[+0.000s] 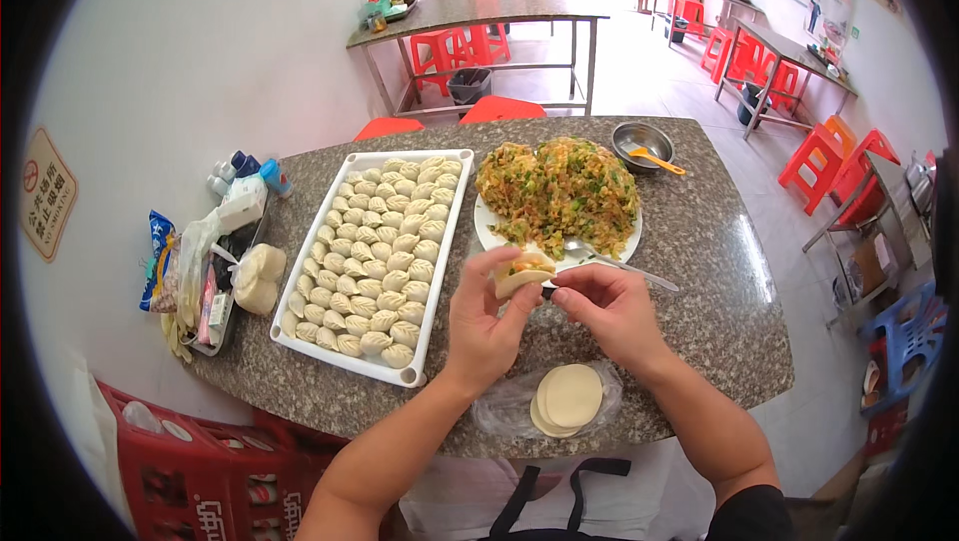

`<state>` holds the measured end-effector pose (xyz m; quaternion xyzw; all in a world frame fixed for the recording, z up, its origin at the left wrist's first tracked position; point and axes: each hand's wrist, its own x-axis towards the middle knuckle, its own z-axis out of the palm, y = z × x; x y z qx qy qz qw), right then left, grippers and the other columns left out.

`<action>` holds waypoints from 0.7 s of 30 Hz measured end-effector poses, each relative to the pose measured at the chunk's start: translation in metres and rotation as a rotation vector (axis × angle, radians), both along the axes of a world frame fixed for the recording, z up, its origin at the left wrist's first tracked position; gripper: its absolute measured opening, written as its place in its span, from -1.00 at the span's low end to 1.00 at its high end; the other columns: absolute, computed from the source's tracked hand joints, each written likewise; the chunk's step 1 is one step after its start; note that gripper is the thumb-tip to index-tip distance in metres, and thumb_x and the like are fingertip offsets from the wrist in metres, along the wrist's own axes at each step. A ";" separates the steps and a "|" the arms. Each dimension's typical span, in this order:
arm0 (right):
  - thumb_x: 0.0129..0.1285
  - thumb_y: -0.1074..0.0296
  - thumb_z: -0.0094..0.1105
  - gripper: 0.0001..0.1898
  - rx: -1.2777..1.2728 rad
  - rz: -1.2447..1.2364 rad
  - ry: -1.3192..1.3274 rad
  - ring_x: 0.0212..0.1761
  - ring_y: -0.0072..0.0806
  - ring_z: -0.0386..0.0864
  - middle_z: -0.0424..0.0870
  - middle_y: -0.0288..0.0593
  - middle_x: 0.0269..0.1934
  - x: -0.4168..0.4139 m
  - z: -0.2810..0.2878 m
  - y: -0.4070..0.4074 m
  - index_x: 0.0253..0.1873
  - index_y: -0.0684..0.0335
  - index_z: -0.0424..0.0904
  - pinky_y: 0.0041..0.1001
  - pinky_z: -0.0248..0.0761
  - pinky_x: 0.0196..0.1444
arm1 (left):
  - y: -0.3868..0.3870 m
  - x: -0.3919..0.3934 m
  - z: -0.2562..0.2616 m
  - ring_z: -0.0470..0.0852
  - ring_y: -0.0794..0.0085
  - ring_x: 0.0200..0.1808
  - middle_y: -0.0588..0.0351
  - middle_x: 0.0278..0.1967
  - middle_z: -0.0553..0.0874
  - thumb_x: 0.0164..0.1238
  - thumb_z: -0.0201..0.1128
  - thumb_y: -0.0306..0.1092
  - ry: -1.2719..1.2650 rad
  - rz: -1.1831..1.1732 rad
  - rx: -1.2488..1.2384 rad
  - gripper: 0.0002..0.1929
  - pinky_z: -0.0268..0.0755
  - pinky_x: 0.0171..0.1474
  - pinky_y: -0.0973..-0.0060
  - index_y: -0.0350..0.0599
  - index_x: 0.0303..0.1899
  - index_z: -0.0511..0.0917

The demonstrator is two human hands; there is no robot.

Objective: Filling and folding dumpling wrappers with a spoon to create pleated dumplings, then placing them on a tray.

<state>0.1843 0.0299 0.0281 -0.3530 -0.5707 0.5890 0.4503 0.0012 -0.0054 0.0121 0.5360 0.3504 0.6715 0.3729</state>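
A folded dough wrapper with filling [522,276] rests in my left hand [488,320], between thumb and fingers. My right hand [618,310] is at the wrapper's right end, thumb and forefinger pinched together there; whether they grip the dough is hard to tell. Just beyond, a white plate [485,225] bears a large mound of chopped filling [562,189] and a metal spoon [637,270]. Round dough wrappers [573,396] lie stacked on a plastic bag [498,406] below my hands. To the left, a white tray [352,367] holds rows of pleated dumplings [374,249].
A steel bowl [643,142] with an orange spoon [656,159] stands behind the plate on the speckled stone table [719,256]. Bagged wrappers [258,279] and a cluttered tray [217,342] are at the left. Red crates [202,466] stand below the table's left edge.
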 end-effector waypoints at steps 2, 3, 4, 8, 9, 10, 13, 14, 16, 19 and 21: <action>0.49 0.40 0.48 -0.80 0.019 -0.020 0.036 -0.24 -0.72 0.68 0.85 -0.29 -0.20 -0.001 -0.002 0.001 0.08 0.38 0.79 -0.62 0.55 -0.18 | 0.002 -0.003 -0.001 0.76 0.39 0.09 -0.02 0.19 0.65 0.61 0.34 -0.59 0.072 -0.043 0.016 -0.63 0.72 0.11 0.49 -0.26 0.33 0.51; 0.49 0.40 0.48 -0.81 0.035 -0.036 0.066 -0.24 -0.72 0.68 0.85 -0.28 -0.19 0.000 -0.003 0.001 0.07 0.38 0.79 -0.61 0.55 -0.19 | 0.002 -0.003 0.000 0.77 0.39 0.09 -0.02 0.18 0.66 0.62 0.34 -0.57 0.162 -0.039 0.045 -0.67 0.72 0.13 0.48 -0.28 0.30 0.58; 0.49 0.40 0.48 -0.81 0.033 -0.037 0.064 -0.24 -0.72 0.68 0.85 -0.28 -0.19 0.002 -0.003 0.001 0.07 0.38 0.79 -0.61 0.55 -0.19 | 0.002 -0.003 0.000 0.77 0.38 0.09 -0.03 0.17 0.67 0.62 0.35 -0.55 0.251 -0.034 0.074 -0.71 0.73 0.15 0.47 -0.30 0.27 0.64; 0.51 0.38 0.47 -0.82 0.026 -0.003 0.043 -0.28 -0.70 0.67 0.84 -0.27 -0.22 0.007 0.001 0.002 0.04 0.36 0.79 -0.61 0.53 -0.24 | -0.001 -0.004 0.006 0.77 0.37 0.10 -0.04 0.15 0.69 0.60 0.37 -0.55 0.161 -0.081 0.002 -0.77 0.73 0.18 0.46 -0.33 0.18 0.73; 0.51 0.37 0.47 -0.83 0.007 0.009 0.061 -0.29 -0.69 0.66 0.84 -0.27 -0.23 0.007 0.001 0.002 0.03 0.35 0.79 -0.61 0.51 -0.26 | 0.000 -0.006 0.004 0.77 0.37 0.11 -0.05 0.15 0.70 0.59 0.38 -0.56 0.176 -0.098 0.016 -0.77 0.73 0.18 0.45 -0.34 0.17 0.73; 0.51 0.37 0.47 -0.83 0.007 0.009 0.058 -0.29 -0.69 0.66 0.84 -0.27 -0.23 0.009 0.002 0.004 0.03 0.35 0.79 -0.61 0.51 -0.26 | 0.000 -0.007 0.003 0.77 0.36 0.12 -0.06 0.16 0.70 0.58 0.39 -0.56 0.191 -0.114 0.031 -0.78 0.73 0.18 0.45 -0.35 0.15 0.74; 0.51 0.36 0.47 -0.83 -0.232 0.094 0.164 -0.31 -0.68 0.65 0.83 -0.27 -0.24 0.014 -0.001 0.008 0.02 0.35 0.79 -0.62 0.49 -0.29 | -0.001 -0.007 0.002 0.78 0.35 0.13 -0.07 0.16 0.71 0.56 0.41 -0.58 0.172 -0.142 0.033 -0.77 0.72 0.18 0.45 -0.36 0.16 0.74; 0.51 0.37 0.47 -0.84 -0.246 0.097 0.204 -0.33 -0.67 0.64 0.83 -0.26 -0.25 0.013 -0.002 0.008 0.01 0.34 0.80 -0.61 0.47 -0.31 | -0.001 -0.007 0.002 0.78 0.35 0.13 -0.07 0.16 0.71 0.56 0.41 -0.58 0.168 -0.141 0.033 -0.77 0.72 0.18 0.45 -0.36 0.16 0.74; 0.50 0.38 0.48 -0.85 -0.264 0.106 0.242 -0.35 -0.67 0.63 0.83 -0.25 -0.25 0.011 -0.002 0.008 0.01 0.33 0.80 -0.61 0.45 -0.32 | -0.001 -0.010 0.003 0.78 0.34 0.14 -0.07 0.15 0.75 0.53 0.42 -0.60 0.174 -0.179 0.031 -0.75 0.69 0.21 0.43 -0.34 0.16 0.75; 0.48 0.39 0.50 -0.85 -0.044 0.018 0.074 -0.35 -0.62 0.68 0.83 -0.24 -0.27 0.011 0.001 0.003 -0.01 0.35 0.81 -0.57 0.53 -0.27 | -0.002 -0.009 0.007 0.78 0.33 0.15 -0.07 0.13 0.78 0.50 0.44 -0.62 0.119 -0.182 0.006 -0.74 0.67 0.24 0.41 -0.32 0.15 0.76; 0.47 0.39 0.51 -0.83 0.406 -0.123 -0.101 -0.30 -0.60 0.73 0.83 -0.25 -0.28 0.008 0.001 0.000 -0.03 0.38 0.80 -0.53 0.61 -0.18 | -0.001 -0.008 0.006 0.78 0.33 0.16 -0.08 0.14 0.79 0.48 0.45 -0.63 0.116 -0.168 -0.002 -0.73 0.66 0.25 0.41 -0.32 0.15 0.77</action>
